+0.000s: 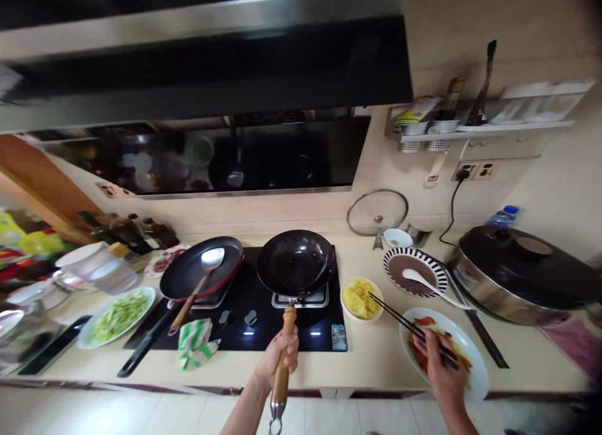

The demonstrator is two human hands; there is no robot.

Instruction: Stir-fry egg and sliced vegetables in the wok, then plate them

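Note:
My left hand [278, 355] is closed around the wooden handle [284, 353] of a black wok [295, 262], which sits empty on the right burner of the hob. My right hand [442, 367] is closed on a pair of dark chopsticks [399, 316]; their tips reach to a small bowl of yellow scrambled egg [360, 299]. That hand hovers over a white plate [476, 366] of red and orange food at the counter's front edge.
A flat black pan [200, 273] with a ladle sits on the left burner. A plate of green vegetables [117, 316], a striped bowl with a white spoon [414, 272], a glass lid [377, 212], a black cooker [522, 272] and bottles [132, 231] crowd the counter.

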